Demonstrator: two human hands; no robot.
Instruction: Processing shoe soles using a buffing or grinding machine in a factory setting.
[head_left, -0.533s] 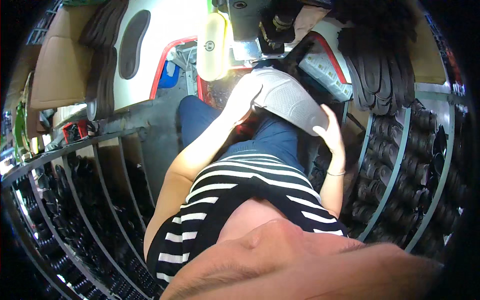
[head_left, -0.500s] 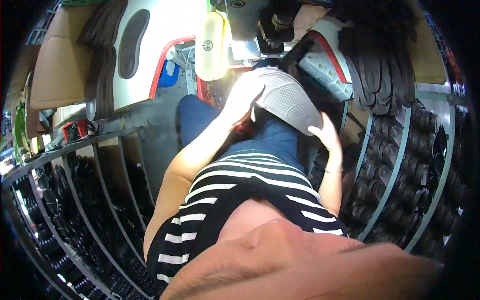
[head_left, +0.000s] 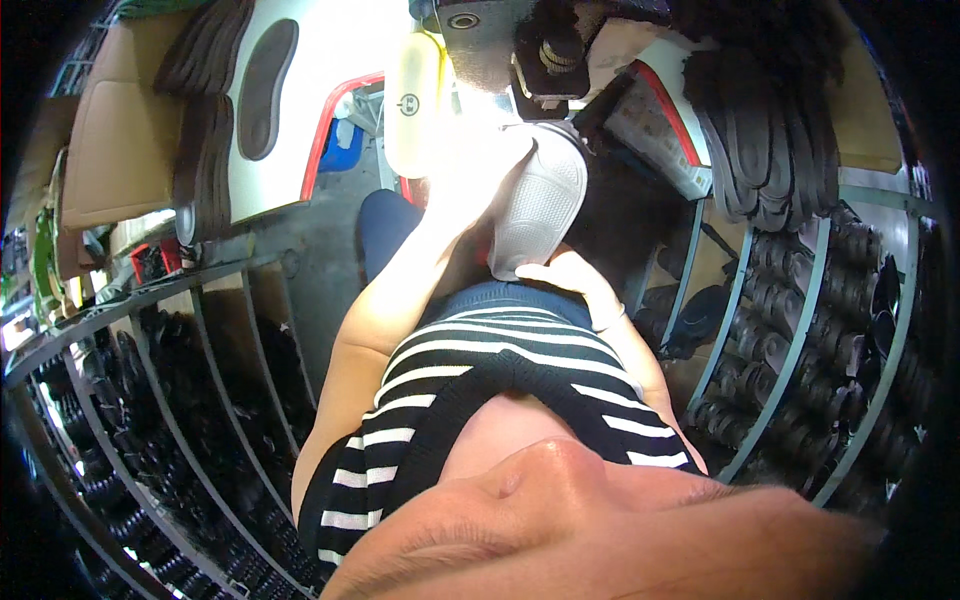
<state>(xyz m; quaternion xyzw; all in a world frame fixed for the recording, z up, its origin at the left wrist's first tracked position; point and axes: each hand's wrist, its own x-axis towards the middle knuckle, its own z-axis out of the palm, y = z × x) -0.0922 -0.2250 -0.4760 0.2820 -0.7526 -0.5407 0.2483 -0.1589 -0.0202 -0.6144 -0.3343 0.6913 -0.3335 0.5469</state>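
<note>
I hold a pale grey shoe (head_left: pixel 545 195) sole-up in front of me, its ribbed sole toward the camera. My left hand (head_left: pixel 470 160) grips its far end under a bright lamp. My right hand (head_left: pixel 570 285) cups the near end, just above my lap. A dark metal machine head (head_left: pixel 510 40) with a threaded stud hangs right above the shoe.
A cream lamp housing (head_left: pixel 415 95) hangs at the top middle. Racks of dark shoe soles (head_left: pixel 800 330) stand at my right, and more racks (head_left: pixel 140 430) at my left. A white board with a grey insole (head_left: pixel 265 90) and tan cardboard (head_left: pixel 115 140) lie at the upper left.
The shoe has swung from lying flat across my lap to standing more lengthwise, up under the machine head. My right hand slid from its right side to its near end.
</note>
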